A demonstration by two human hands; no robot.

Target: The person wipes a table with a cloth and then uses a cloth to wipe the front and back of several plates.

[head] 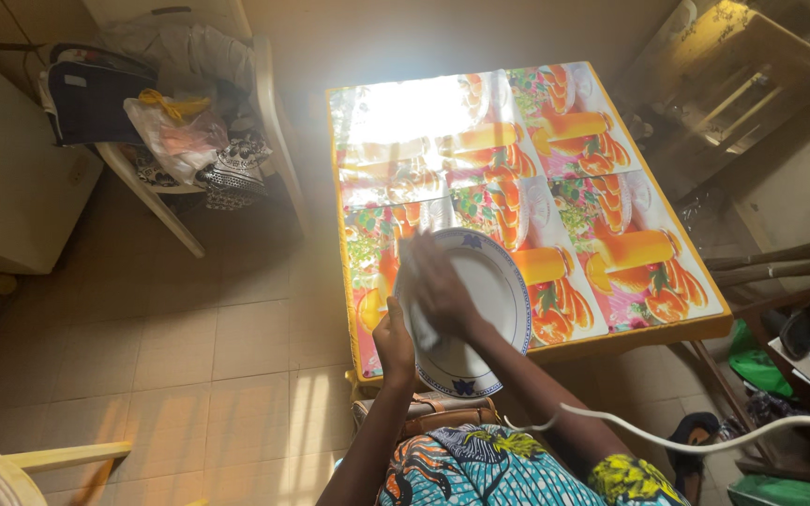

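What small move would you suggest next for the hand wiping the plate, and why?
Probably slide the right hand with its white cloth toward the plate's far right side. The cloth sits on the left part, near the rim gripped by the left hand, so the right side appears not yet covered.

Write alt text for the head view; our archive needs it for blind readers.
A person's left hand holds a white plate while the right hand wipes it with a cloth, over a table covered in fruit-print cloth.

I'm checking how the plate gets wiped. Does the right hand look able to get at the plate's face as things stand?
Probably yes: the right hand already lies on the white plate with a cloth, while the left hand grips the rim; nothing blocks it.
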